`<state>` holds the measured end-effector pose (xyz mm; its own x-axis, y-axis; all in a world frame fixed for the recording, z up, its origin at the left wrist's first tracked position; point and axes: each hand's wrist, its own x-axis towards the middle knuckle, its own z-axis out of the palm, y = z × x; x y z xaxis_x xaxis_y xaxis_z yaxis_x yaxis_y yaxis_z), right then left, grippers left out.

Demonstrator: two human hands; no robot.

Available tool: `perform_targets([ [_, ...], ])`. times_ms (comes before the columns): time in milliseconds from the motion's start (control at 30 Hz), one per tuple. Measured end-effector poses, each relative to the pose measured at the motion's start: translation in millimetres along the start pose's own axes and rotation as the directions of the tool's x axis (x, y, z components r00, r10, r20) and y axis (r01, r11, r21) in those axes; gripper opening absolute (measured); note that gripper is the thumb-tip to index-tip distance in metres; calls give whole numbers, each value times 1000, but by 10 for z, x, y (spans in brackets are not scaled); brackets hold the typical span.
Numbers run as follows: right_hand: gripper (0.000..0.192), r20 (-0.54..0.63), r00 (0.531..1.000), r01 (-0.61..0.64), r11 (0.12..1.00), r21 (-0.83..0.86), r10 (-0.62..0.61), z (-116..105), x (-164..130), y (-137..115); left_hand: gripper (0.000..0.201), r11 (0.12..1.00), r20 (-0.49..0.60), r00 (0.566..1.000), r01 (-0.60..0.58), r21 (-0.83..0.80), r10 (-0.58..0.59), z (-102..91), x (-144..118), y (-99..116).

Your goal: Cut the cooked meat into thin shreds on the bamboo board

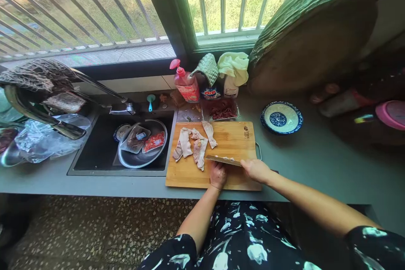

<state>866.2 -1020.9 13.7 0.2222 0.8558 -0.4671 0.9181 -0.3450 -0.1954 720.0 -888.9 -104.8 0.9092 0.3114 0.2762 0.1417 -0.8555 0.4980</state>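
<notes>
A wooden cutting board (234, 137) lies on the counter in front of me. My right hand (257, 170) is closed around the handle of a kitchen knife (224, 160), its blade pointing left across the board. Close under the blade is my left hand (218, 174), fingers curled and partly hidden by the knife; what they press on or hold I cannot make out. Small pale bits show along the blade's far edge. Several strips of pale, fatty raw meat (186, 143) rest on the board's left half, with another strip (209, 134) near its back edge.
Left of the board, a metal bowl (120, 161) with packaged meat stands in the dark sink (104, 152) under a faucet (47, 114). Behind the board are a plastic tray of dark red meat (224, 113) and a pink pump bottle (186, 86). A blue-rimmed plate (295, 112) sits right.
</notes>
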Motion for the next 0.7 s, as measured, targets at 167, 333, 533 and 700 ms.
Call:
perform_targets([
  [167,19,18,1000,5,1000,-17,-4,0,90,-4,22,999,1,1000,19,40,-19,21,-18,-1],
  [333,19,44,999,-4,999,-54,6,70,-8,120,19,998,-12,999,35,60,-35,10,10,29],
  [533,20,117,990,-82,996,-21,84,133,-224,208,25,999,2,999,44,21,-44,-9,35,37],
  [700,20,126,987,-103,995,-13,104,83,-74,67,25,999,25,999,46,10,-46,19,14,5],
])
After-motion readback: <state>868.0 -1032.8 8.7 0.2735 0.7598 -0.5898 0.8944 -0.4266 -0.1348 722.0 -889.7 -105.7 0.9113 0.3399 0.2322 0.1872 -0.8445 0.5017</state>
